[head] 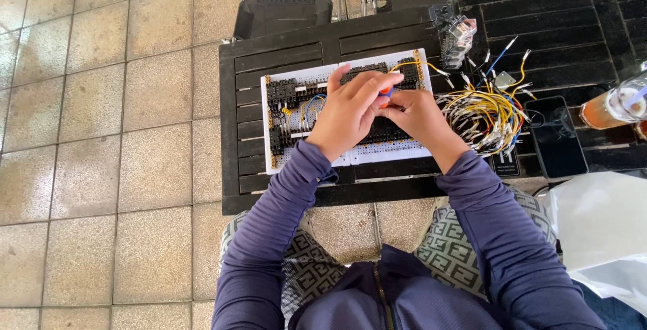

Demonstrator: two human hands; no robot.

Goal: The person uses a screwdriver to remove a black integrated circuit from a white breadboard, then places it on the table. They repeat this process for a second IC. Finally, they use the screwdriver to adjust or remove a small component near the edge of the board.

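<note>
A white perforated board (394, 149) with several black relay sockets (282, 91) and coloured wires lies on a black slatted table (283, 60). Both hands meet over the board's middle. My left hand (350, 111) has its fingers curled around a small tool with an orange and blue handle (385, 91). My right hand (419, 115) touches the same spot from the right, its fingertips against the tool and the sockets below. What lies under the hands is hidden.
A bundle of yellow and white wires (486, 111) lies right of the board, beside a dark phone (556, 134). A glass with a brown drink (613, 106) stands at the right edge. A clear plastic bag (600, 229) sits lower right. A black chair (283, 10) stands behind the table.
</note>
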